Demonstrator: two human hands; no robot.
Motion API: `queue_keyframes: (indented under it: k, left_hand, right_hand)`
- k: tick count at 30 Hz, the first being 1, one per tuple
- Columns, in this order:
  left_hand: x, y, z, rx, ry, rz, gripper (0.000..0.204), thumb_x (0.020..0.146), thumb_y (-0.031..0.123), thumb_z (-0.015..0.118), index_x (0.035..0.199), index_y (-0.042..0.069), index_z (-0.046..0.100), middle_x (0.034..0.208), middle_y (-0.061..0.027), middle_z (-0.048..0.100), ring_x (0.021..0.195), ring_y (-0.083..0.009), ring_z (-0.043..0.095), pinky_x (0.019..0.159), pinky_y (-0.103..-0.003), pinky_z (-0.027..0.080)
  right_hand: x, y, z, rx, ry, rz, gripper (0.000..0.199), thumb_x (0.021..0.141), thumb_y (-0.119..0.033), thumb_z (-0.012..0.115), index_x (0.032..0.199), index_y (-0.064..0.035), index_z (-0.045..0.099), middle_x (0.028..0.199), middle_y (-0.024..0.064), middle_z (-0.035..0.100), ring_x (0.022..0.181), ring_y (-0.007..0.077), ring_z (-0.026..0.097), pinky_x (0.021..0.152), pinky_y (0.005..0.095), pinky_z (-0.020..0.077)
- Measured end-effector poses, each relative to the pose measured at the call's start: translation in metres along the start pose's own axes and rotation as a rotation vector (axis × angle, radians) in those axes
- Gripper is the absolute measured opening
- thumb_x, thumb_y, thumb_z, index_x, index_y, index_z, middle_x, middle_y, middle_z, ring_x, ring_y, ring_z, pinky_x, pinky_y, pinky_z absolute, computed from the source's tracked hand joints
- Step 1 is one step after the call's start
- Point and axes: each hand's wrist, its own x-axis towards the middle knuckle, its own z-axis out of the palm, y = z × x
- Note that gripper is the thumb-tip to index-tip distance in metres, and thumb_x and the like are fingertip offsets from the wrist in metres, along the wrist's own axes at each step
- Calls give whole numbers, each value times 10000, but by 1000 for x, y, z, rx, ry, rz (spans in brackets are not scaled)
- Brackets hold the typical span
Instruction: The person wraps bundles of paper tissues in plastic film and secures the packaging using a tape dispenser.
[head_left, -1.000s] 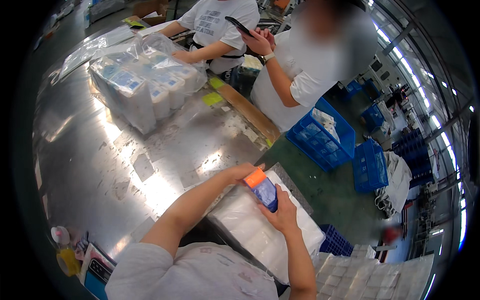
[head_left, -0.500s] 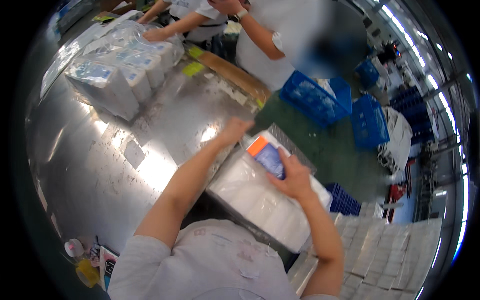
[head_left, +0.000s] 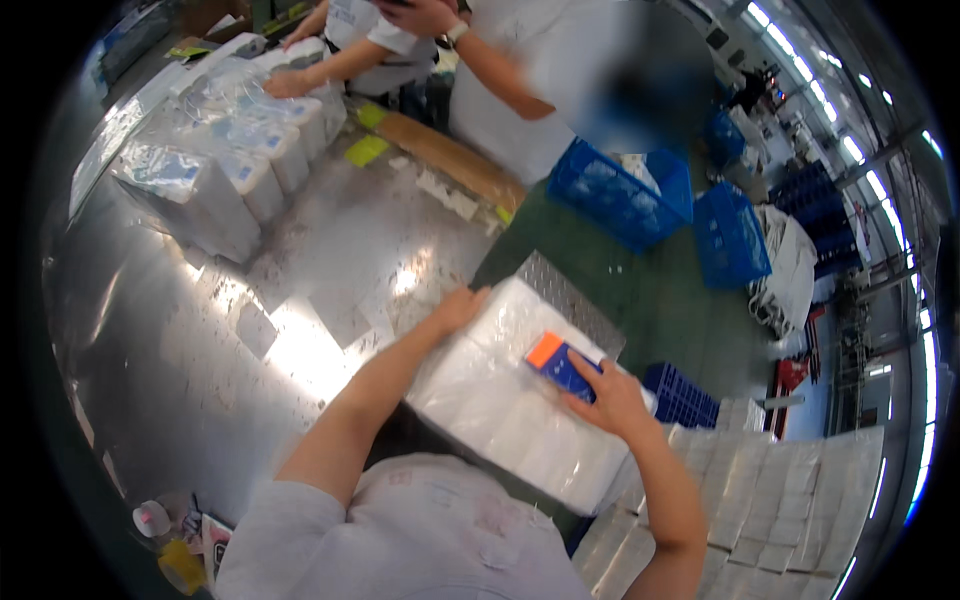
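Note:
A large white pack (head_left: 510,400) in clear plastic wrap lies in front of me, on or beside a grey patterned metal plate (head_left: 560,290). My left hand (head_left: 460,308) is closed at the pack's far left corner, its fingers bunched against the wrap. On top of the pack, my right hand (head_left: 612,398) grips a flat blue piece with an orange end (head_left: 565,368). The thumb and fingers sit around its blue part, and the orange end points away to the left. What lies under my right palm is hidden.
Left of the pack stretches a worn metal table (head_left: 180,370), with several wrapped white packs (head_left: 190,200) at its far side. Another person's hand (head_left: 290,84) rests there. Blue crates (head_left: 620,200) stand beyond on the green floor. Stacked white packs (head_left: 750,490) rise at my right.
My left hand has come down and back onto the pack's corner. My right hand and the blue-and-orange piece have shifted right and slightly nearer. The view has moved a little.

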Motion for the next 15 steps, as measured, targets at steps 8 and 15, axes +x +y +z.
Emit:
queue_keyframes:
  k: [8, 15]
  left_hand:
    - [-10, -15, 11, 4, 64, 36, 578, 878, 482, 368, 797, -19, 645, 837, -260, 604, 807, -410, 588, 731, -450, 448]
    - [-25, -11, 4, 98, 44, 69, 568, 877, 460, 360, 808, -24, 648, 868, -261, 603, 837, -412, 578, 778, -459, 442]
  right_hand:
    - [2, -3, 4, 80, 70, -3, 579, 743, -461, 609, 1266, -250, 479, 866, 176, 508, 759, 319, 564, 603, 394, 464]
    - [-1, -8, 24, 122, 367, -101, 513, 665, -359, 703, 1129, -168, 599, 780, 115, 507, 651, 267, 552, 536, 339, 450]
